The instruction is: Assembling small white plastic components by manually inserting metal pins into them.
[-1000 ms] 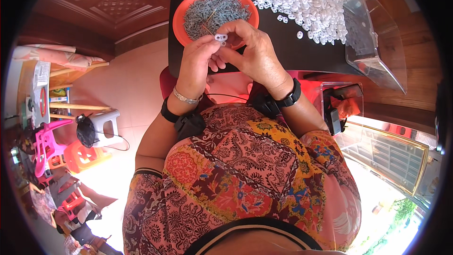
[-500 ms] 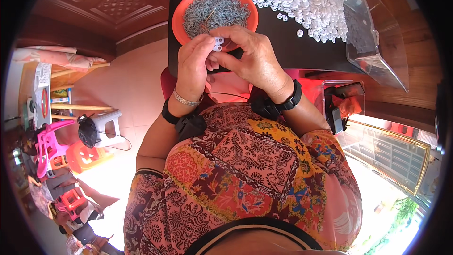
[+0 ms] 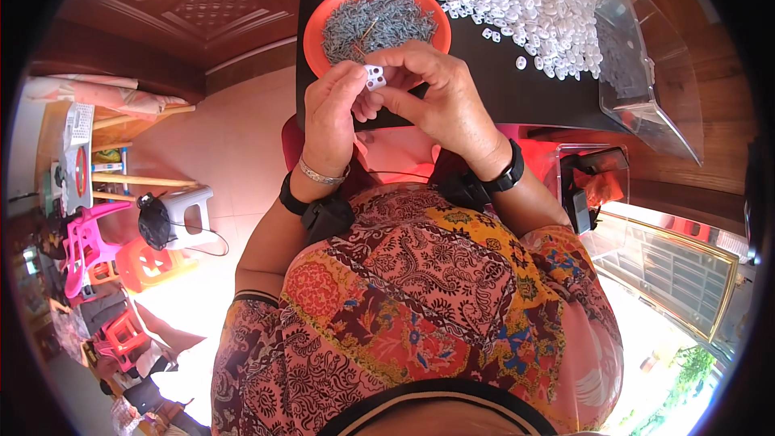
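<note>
Small white oval plastic pieces with dark holes [image 3: 374, 77] sit between my hands, just over the near edge of an orange bowl [image 3: 313, 36]. My left hand [image 3: 329, 109] pinches them between thumb and fingers. From the other side, the thumb and index finger of my right hand [image 3: 440, 97] close around the same pieces. How many there are is partly hidden by the fingers. Heaped in the bowl are thin grey screw-like pieces [image 3: 379, 24], with a thin golden-brown stick [image 3: 367, 35] lying on top.
A large heap of similar white pieces [image 3: 525, 0] covers the dark table [image 3: 484, 97] at the far right. Beside it leans a clear plastic bin [image 3: 646, 73]. Below the table's right side is a clear box [image 3: 593, 186]. Plastic stools [image 3: 89, 242] stand on the left.
The white pieces between my fingers have turned, so their holes face up more plainly. Both hands stay together. The view has shifted slightly, moving bowl and heap a little right.
</note>
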`<move>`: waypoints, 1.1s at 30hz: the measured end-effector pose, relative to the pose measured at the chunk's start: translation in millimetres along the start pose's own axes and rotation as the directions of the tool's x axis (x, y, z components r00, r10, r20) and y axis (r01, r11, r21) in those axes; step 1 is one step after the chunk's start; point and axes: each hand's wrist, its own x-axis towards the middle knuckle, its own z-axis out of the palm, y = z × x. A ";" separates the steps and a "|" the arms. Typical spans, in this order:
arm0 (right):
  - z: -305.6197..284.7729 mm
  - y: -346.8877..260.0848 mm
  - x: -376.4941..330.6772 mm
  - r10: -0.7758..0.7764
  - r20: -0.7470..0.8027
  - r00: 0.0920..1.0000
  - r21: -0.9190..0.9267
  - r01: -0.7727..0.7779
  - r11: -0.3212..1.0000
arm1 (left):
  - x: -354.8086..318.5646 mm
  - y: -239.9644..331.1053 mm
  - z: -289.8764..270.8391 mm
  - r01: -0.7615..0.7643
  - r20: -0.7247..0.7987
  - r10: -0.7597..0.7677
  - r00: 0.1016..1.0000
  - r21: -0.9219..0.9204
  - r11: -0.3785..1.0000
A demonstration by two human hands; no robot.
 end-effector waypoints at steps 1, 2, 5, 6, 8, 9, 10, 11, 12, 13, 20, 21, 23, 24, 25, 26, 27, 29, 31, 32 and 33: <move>-1.2 -2.9 1.6 0.036 0.017 0.999 0.066 -0.037 0.997 | -0.4 0.5 0.0 0.003 0.000 -0.003 1.000 0.002 1.000; -1.4 -4.2 1.9 0.071 0.035 0.997 0.131 -0.075 0.989 | -0.2 1.2 0.3 -0.004 -0.002 0.005 1.000 0.007 1.000; 2.7 -1.5 3.0 0.060 0.005 0.998 0.135 -0.060 0.989 | -0.8 1.2 -0.2 -0.014 -0.007 0.014 1.000 0.029 0.999; 2.6 -1.3 3.2 0.060 0.005 0.998 0.136 -0.060 0.989 | -0.8 0.8 -0.2 -0.015 -0.009 0.016 1.000 0.045 0.999; 4.8 -2.6 1.5 0.039 -0.018 0.999 0.010 -0.038 0.999 | -2.4 -1.4 -0.1 -0.001 -0.020 0.002 1.000 0.055 0.998; 5.8 -3.2 1.2 0.041 -0.019 0.999 0.012 -0.041 0.999 | -3.3 -2.4 0.3 0.012 -0.029 -0.010 1.000 0.062 0.998; 6.0 -3.3 1.6 0.011 -0.022 1.000 -0.024 -0.011 1.000 | -4.1 -1.5 1.5 0.014 -0.029 -0.012 1.000 0.064 0.998; 6.3 -3.3 1.9 -0.019 -0.025 1.000 -0.061 0.017 0.998 | -5.6 0.7 3.0 0.040 -0.055 -0.036 0.998 0.076 0.996; 6.8 -3.0 1.9 -0.017 -0.026 1.000 -0.060 0.015 0.998 | -6.4 1.6 3.7 0.066 -0.082 -0.059 0.995 0.087 0.994; 7.6 -3.3 1.4 -0.036 -0.029 0.999 -0.095 0.033 0.995 | -6.9 1.0 2.8 0.069 -0.082 -0.062 0.995 0.087 0.994; 7.7 -2.1 -0.4 -0.033 0.010 0.999 -0.086 0.034 0.996 | -7.1 -3.8 -5.9 0.077 0.019 -0.078 0.997 0.014 0.997; 8.0 -2.4 -0.7 -0.031 0.010 0.999 -0.085 0.032 0.996 | -7.6 -4.0 -5.4 0.083 0.019 -0.083 0.996 -0.012 0.996; 7.2 -3.3 -0.4 -0.030 -0.005 1.000 -0.061 0.030 0.998 | -8.5 -3.9 -2.4 0.072 0.001 -0.072 0.997 -0.007 0.997; 6.4 -4.6 0.1 -0.030 -0.006 1.000 -0.063 0.030 0.998 | -9.1 -3.9 -1.0 0.060 -0.018 -0.060 0.998 -0.002 0.998; 4.5 -5.6 2.0 -0.023 -0.002 1.000 -0.077 0.023 0.997 | -7.8 -3.9 0.6 0.056 -0.015 -0.056 0.998 -0.003 0.998; 2.9 -6.1 3.3 -0.016 0.001 1.000 -0.091 0.016 0.996 | -6.3 -3.8 2.1 0.043 -0.038 -0.042 0.998 0.007 0.999; 2.3 -5.2 3.7 -0.019 -0.001 1.000 -0.096 0.019 0.995 | -4.5 -3.8 3.6 0.029 -0.061 -0.028 0.998 0.016 0.999; 2.9 -2.4 3.4 -0.032 0.010 0.999 -0.138 0.033 0.990 | -0.8 -5.9 4.8 0.002 -0.056 -0.003 0.998 -0.011 1.000; 2.0 -1.6 4.2 -0.033 0.006 0.999 -0.149 0.033 0.988 | 1.8 -7.1 5.8 -0.022 -0.052 0.019 0.998 -0.038 0.999; 1.7 0.2 4.1 -0.035 0.000 0.999 -0.156 0.035 0.987 | 1.9 -7.0 5.5 0.014 -0.038 -0.016 0.999 -0.035 0.999; 1.2 1.9 4.5 -0.038 -0.007 0.999 -0.163 0.036 0.986 | 2.6 -7.0 5.3 0.050 -0.024 -0.051 0.998 -0.031 0.998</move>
